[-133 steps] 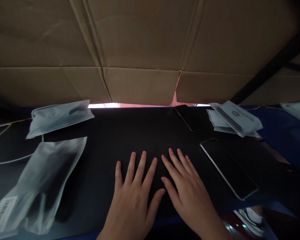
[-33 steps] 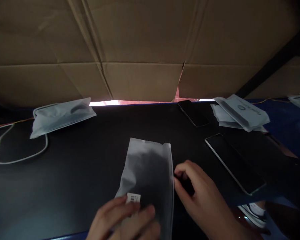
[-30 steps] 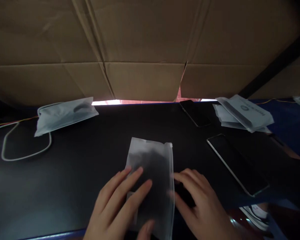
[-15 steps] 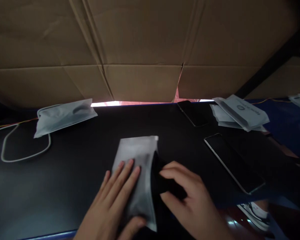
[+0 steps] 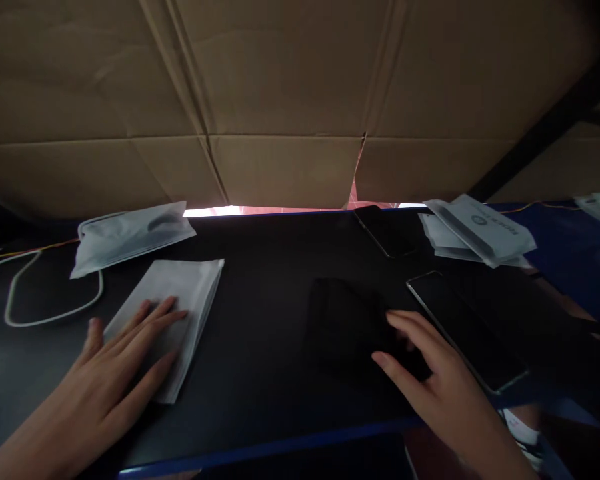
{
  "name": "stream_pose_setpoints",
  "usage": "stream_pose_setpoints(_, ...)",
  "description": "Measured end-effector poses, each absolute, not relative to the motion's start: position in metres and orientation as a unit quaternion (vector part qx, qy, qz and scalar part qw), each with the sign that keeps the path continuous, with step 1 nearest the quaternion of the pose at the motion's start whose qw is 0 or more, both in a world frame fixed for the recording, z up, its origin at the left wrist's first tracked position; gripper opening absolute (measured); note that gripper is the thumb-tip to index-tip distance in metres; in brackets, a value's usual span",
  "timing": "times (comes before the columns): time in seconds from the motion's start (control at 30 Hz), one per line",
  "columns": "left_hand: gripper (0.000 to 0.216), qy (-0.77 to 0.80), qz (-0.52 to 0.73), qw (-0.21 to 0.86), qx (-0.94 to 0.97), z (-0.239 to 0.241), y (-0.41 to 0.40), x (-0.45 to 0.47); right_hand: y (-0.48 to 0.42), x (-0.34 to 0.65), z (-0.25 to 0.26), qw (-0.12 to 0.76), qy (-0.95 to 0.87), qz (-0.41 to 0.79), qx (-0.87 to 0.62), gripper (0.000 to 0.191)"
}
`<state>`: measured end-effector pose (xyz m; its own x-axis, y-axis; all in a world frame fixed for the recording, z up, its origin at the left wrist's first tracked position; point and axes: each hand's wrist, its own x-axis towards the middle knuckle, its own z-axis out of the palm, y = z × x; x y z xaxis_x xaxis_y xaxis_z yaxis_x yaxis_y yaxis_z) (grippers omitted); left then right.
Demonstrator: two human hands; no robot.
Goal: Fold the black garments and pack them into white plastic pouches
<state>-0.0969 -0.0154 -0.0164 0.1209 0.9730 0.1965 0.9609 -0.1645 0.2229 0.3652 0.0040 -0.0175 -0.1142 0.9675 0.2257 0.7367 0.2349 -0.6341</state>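
My left hand (image 5: 117,357) lies flat with fingers spread on a frosted white zip bag (image 5: 180,293) at the left of the black mat (image 5: 260,300). My right hand (image 5: 430,373) rests at the right, its curled fingers gripping the near right corner of a flat black item (image 5: 345,323) that looks like a phone case. The black item lies on the mat, hard to make out against it.
Two dark phones lie at the right: one near (image 5: 465,330), one far (image 5: 385,230). White bags sit at the far right (image 5: 480,230) and far left (image 5: 130,233). A white cable (image 5: 50,310) loops at the left. Cardboard (image 5: 280,100) walls the back.
The black item has come out of the zip bag. My left hand slid the bag away to the left; my right hand moved the black item to the right.
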Motion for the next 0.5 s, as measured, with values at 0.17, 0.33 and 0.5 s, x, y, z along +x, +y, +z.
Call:
stream_pose_setpoints(0.17, 0.045, 0.581, 0.153, -0.051, 0.798, 0.013, 0.01, -0.057, -0.005, 0.367, -0.019, 0.37, -0.677, 0.187, -0.608, 0.035)
stream_pose_setpoints(0.33, 0.028, 0.506, 0.265, 0.034, 0.82, 0.026, -0.002, 0.067, -0.009, 0.359, -0.022, 0.328, -0.698, 0.185, -0.609, 0.027)
stream_pose_setpoints(0.5, 0.048, 0.532, 0.227, 0.108, 0.809, 0.011, 0.0, 0.141, -0.009, 0.349, -0.02, 0.289, -0.731, 0.171, -0.594, 0.034)
